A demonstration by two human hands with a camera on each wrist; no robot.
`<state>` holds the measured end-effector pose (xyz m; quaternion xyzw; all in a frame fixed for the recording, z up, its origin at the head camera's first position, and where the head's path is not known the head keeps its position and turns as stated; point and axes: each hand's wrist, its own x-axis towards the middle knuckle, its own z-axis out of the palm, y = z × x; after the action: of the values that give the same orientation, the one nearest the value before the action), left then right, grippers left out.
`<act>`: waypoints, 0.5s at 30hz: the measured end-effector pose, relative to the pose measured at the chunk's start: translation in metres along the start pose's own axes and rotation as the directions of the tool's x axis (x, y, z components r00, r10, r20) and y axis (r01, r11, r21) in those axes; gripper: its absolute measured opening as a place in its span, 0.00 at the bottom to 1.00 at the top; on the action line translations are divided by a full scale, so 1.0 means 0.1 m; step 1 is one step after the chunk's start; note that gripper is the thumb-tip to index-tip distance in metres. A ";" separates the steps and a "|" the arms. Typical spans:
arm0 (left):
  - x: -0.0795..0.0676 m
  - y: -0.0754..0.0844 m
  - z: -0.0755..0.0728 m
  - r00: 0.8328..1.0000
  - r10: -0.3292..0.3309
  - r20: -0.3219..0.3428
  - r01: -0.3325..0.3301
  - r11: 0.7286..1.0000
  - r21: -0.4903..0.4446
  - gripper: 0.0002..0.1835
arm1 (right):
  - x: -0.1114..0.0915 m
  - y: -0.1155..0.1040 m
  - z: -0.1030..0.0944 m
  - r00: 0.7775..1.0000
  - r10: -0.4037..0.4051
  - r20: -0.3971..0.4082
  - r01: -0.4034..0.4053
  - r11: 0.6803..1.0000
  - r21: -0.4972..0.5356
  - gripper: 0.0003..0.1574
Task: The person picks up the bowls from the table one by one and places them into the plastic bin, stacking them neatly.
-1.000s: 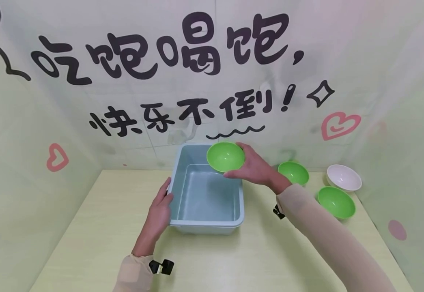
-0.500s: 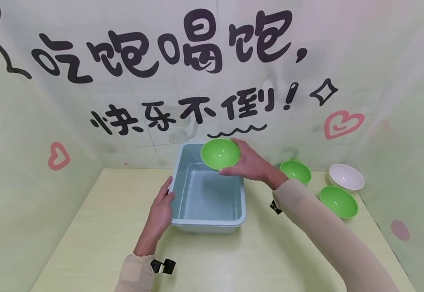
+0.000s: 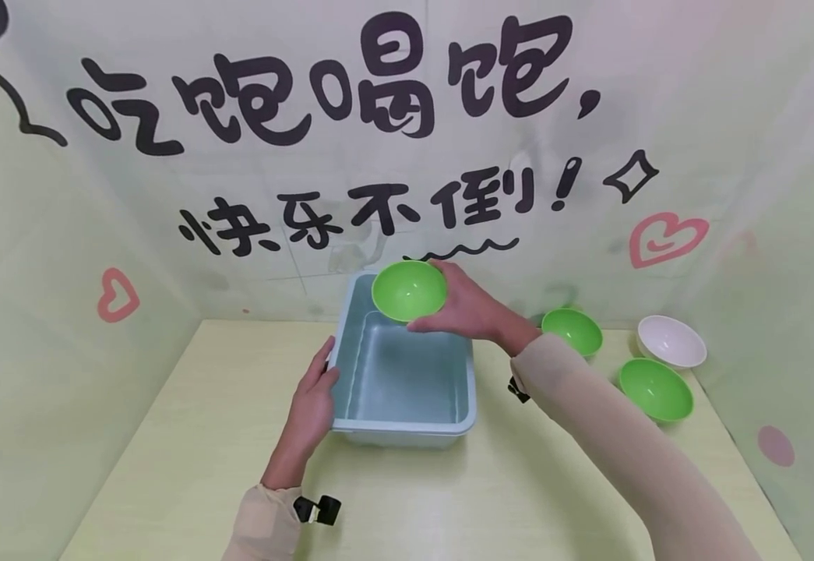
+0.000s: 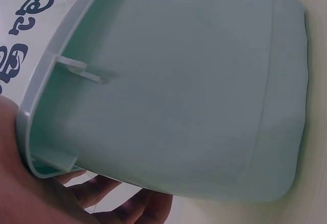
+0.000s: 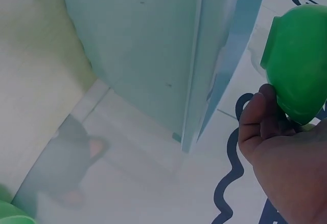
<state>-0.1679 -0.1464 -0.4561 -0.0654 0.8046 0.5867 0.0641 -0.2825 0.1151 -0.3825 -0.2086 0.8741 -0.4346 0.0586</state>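
A light blue rectangular plastic basin stands on the table against the back wall. My left hand grips its left side; in the left wrist view the fingers curl below the rim against the outer wall. My right hand holds a green bowl by its right side, upright, over the far part of the basin. From the right wrist the bowl's outer side shows above the basin's rim, fingertips pressing near its foot.
Two more green bowls and a white bowl sit at the back right of the pale wooden table. Printed cloth walls enclose the back and both sides.
The right hand has carried the green bowl a little leftward over the basin. The left hand keeps its grip, and the whole view has shifted slightly.
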 end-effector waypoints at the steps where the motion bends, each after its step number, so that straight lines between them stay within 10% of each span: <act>1: 0.00 0.00 0.00 1.000 0.000 -0.001 0.000 1.000 0.000 0.30 | 0.01 0.00 0.01 1.000 -0.005 0.004 0.005 1.000 -0.001 0.70; 15: 0.01 0.00 0.02 1.000 0.000 -0.024 0.000 1.000 0.008 0.30 | 0.18 -0.13 0.08 0.999 -0.029 0.023 0.029 0.999 -0.021 0.70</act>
<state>-0.1692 -0.1449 -0.4571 -0.0721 0.8076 0.5827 0.0548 -0.2919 0.0949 -0.3754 -0.2268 0.8750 -0.4235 0.0600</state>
